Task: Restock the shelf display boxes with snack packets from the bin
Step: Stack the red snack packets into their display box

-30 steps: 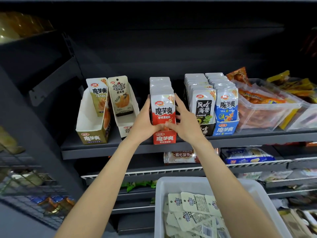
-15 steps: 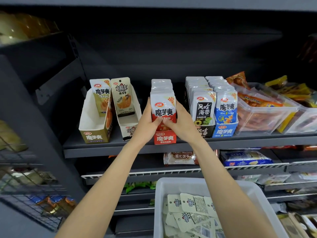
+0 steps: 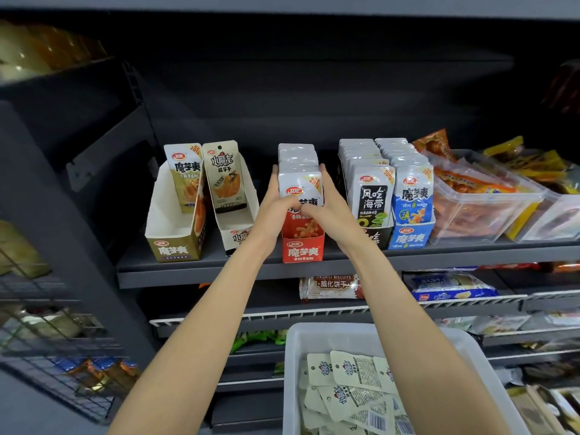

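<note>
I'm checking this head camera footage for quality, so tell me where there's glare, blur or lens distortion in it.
Head view: glare whitens the foil tops of the red packets that the left hand and right hand grip. The shelf edge bows from wide-angle distortion. The wire rack at far left is soft and smeared. The shelf's back wall is deep in shadow.

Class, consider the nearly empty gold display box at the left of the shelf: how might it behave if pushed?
The gold box probably slides or skews easily: it holds one packet. Its thin card walls would likely flex. It looks unlikely to tip, sitting flat on the shelf.
</note>
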A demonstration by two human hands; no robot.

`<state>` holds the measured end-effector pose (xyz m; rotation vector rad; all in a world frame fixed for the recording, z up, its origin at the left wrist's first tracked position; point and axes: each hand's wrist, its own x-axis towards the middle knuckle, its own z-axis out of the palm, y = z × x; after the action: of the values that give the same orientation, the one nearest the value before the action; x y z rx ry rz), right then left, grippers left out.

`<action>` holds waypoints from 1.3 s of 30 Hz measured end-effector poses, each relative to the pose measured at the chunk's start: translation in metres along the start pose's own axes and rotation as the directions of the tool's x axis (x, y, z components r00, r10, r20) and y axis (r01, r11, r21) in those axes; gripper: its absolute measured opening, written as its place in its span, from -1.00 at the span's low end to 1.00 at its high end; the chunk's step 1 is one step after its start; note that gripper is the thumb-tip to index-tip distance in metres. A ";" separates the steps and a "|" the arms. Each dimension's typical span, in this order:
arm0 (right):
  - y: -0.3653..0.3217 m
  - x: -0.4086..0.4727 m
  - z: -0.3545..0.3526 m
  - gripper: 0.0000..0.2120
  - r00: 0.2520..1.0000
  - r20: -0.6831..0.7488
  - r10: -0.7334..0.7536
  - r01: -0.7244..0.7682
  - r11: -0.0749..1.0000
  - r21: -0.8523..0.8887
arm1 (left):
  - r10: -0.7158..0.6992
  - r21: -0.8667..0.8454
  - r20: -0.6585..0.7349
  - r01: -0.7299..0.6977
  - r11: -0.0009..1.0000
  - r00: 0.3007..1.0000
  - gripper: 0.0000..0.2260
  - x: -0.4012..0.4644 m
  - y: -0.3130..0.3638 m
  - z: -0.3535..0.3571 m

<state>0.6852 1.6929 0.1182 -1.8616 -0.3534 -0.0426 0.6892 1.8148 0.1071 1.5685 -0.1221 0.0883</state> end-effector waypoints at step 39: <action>0.034 -0.009 0.011 -0.54 0.982 -0.163 -0.096 0.079 0.991 -0.104 | 0.083 0.100 -0.066 -0.076 0.992 0.994 -0.18 0.000 -0.012 0.019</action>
<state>0.6840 1.6924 0.0817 -1.9224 -0.3208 -0.2796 0.6909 1.7956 0.0949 1.6558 -0.1267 0.2142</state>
